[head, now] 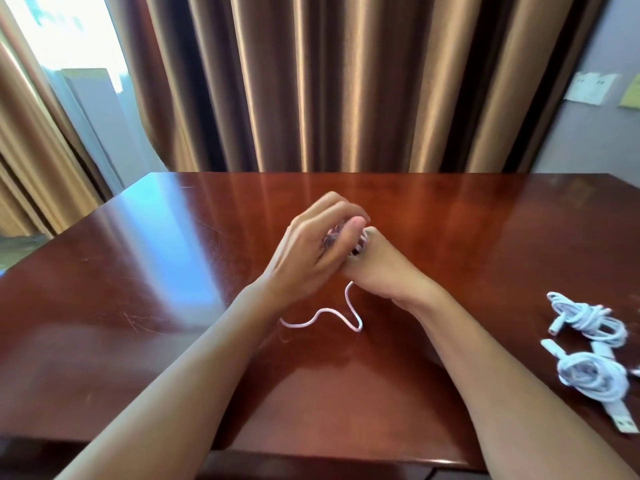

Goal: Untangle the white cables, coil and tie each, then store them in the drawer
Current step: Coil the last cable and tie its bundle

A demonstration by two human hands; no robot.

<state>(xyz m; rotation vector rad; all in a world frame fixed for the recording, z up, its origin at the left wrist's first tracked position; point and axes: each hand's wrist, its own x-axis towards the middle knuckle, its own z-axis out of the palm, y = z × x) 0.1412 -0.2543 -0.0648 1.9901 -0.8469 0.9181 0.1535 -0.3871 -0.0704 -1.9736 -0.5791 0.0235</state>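
Above the tabletop point(450, 237), my left hand point(308, 251) and right hand point(384, 268) grip a half-wound white cable point(325, 315); two tied coils point(588, 348) lie far right. A slipped loop could unwind it.

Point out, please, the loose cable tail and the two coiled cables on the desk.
Loose cable tail point(323, 315): head view, middle bend.
Farther coiled cable point(585, 318): head view, bundle centre.
Nearer coiled cable point(594, 379): head view, bundle centre.
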